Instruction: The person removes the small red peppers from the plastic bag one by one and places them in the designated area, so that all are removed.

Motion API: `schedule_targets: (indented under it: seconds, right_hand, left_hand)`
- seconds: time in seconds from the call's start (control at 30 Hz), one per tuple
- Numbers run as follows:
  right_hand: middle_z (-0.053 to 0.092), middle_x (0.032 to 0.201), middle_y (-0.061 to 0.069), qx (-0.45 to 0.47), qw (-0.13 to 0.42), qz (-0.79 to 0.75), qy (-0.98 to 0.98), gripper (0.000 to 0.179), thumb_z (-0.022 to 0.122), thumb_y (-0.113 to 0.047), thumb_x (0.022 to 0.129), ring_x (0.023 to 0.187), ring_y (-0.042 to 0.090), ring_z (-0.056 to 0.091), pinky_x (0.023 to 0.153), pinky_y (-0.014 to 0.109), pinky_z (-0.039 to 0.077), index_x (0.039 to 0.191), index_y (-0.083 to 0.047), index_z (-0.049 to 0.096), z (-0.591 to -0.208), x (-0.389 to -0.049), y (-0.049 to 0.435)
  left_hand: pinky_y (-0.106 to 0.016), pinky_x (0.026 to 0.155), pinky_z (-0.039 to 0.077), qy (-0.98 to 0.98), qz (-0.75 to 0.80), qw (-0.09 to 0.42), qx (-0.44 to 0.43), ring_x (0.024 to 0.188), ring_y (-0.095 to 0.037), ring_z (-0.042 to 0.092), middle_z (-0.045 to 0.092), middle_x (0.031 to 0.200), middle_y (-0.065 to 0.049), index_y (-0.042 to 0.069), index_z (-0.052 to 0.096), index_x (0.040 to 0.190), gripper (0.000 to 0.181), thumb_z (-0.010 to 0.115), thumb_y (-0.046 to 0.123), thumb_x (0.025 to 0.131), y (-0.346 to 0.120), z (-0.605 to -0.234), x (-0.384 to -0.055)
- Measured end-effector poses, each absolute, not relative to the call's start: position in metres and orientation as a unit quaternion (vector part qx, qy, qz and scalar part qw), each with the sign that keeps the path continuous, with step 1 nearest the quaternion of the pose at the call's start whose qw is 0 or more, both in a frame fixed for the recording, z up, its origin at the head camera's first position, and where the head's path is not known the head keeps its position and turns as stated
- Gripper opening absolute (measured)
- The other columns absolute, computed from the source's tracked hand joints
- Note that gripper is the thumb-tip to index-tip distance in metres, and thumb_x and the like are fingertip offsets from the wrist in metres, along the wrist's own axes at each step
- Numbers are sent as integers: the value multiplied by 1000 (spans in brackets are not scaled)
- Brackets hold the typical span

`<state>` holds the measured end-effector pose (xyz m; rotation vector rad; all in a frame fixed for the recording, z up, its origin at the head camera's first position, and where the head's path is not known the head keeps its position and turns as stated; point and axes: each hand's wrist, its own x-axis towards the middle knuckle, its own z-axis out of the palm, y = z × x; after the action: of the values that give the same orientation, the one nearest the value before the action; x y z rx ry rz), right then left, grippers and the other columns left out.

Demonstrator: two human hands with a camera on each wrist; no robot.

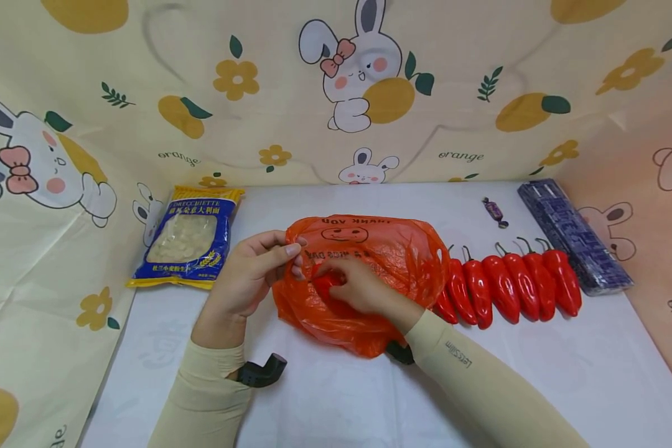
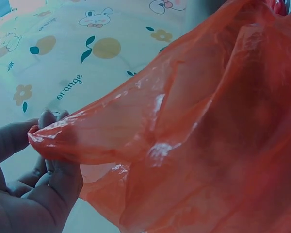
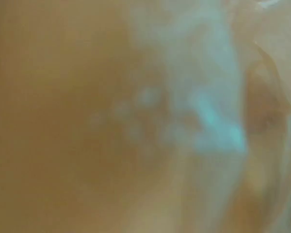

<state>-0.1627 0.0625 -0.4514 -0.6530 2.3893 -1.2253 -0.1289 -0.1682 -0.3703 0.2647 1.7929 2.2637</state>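
An orange-red plastic bag (image 1: 381,255) with dark printing on it lies crumpled in the middle of the table. My left hand (image 1: 263,267) pinches its left edge between thumb and fingers; the left wrist view shows the pinched edge (image 2: 53,141) drawn to a point. Over the bag, my right hand (image 1: 355,283) grips a red pepper (image 1: 326,283), mostly hidden by the fingers and bag. Just right of the bag, a row of several glossy red peppers (image 1: 504,286) with stems lies side by side. The right wrist view is blurred, filled by close, shiny film.
A blue and yellow pasta packet (image 1: 182,239) stands at the back left. At the back right are a small purple wrapped candy (image 1: 495,212) and a long dark-blue patterned package (image 1: 574,236). Patterned cloth (image 1: 269,112) walls the back and sides of the white table.
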Motion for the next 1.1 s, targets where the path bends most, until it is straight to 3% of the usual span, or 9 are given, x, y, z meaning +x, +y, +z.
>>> schedule_targets:
  seconds: [0.17,0.37,0.6,1.1]
  right_hand:
    - [66,132,0,-234,197,-427,851,35,76,-1,99,124,28,55,106,51,51,130,-16,73,-435,-155,76]
    - [64,132,-3,-241,211,-420,849,38,76,-3,99,115,26,56,92,43,58,133,-21,73,-415,-145,99]
    - [63,132,-2,-265,210,-426,839,40,73,-4,101,115,28,57,88,43,59,134,-27,75,-399,-138,127]
    - [64,135,-2,-256,136,-457,841,37,77,-8,102,117,26,61,91,46,59,135,-23,72,-397,-116,187]
  left_hand:
    - [-32,78,63,614,775,120,89,79,-22,69,70,90,-9,-9,68,114,15,61,4,109,-168,-371,-129]
    - [-33,78,63,617,774,113,91,79,-22,69,70,89,-10,4,73,107,13,60,3,109,-168,-371,-129]
    - [-32,77,63,614,776,109,95,78,-21,68,70,88,-10,5,73,106,15,59,0,109,-169,-370,-129]
    - [-32,78,63,614,776,109,94,79,-22,68,70,89,-10,2,72,107,12,60,1,108,-169,-372,-129]
